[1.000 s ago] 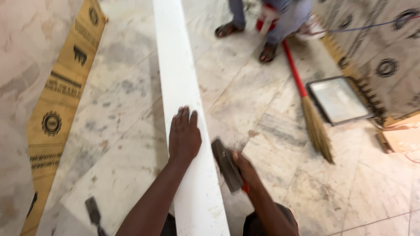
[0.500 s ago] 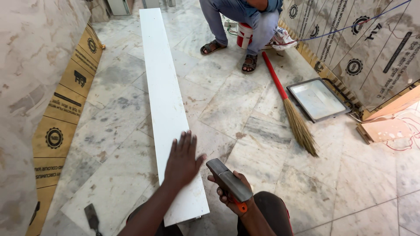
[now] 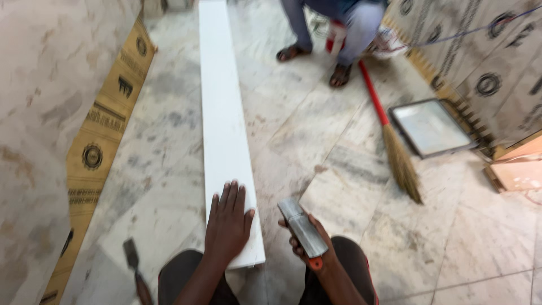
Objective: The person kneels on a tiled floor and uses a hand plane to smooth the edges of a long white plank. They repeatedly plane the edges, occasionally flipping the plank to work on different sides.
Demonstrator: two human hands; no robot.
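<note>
The white board (image 3: 226, 141) lies on the marble floor (image 3: 316, 124); left hand (image 3: 228, 223) presses flat, fingers spread; right hand (image 3: 302, 240) clamps a metal tool (image 3: 302, 227); a slip could gouge the board.

Long white board (image 3: 224, 124) flat on floor; grey metal tool (image 3: 302, 227) tilted.

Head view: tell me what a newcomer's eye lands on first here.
The long white board running up the middle of the marble floor, with the left hand pressed flat on its near end. Beside it the right hand grips a grey metal block tool. At right lies a red-handled broom, near another person's sandalled feet.
</note>
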